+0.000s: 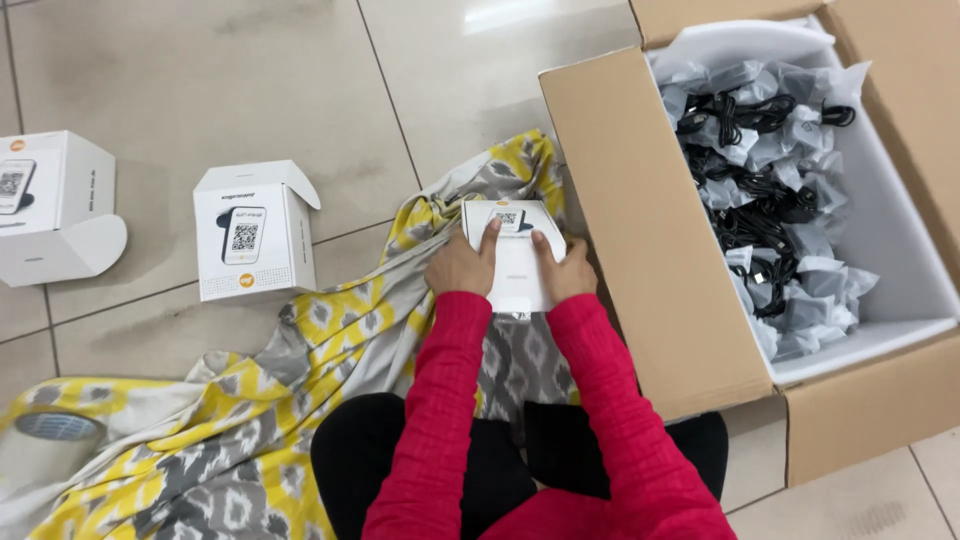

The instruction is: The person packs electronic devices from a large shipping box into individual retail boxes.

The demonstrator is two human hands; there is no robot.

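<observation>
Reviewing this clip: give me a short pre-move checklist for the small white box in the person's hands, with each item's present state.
1. Both hands on the small white box: ok; left hand and right hand grip its sides.
2. Box lies on the yellow and grey cloth: ok.
3. Box flap closed: cannot tell; the fingers cover its edges.
4. Large cardboard carton open beside the hands: ok; bagged black cables fill it.
5. Two other white boxes on the floor have open flaps: ok.
</observation>
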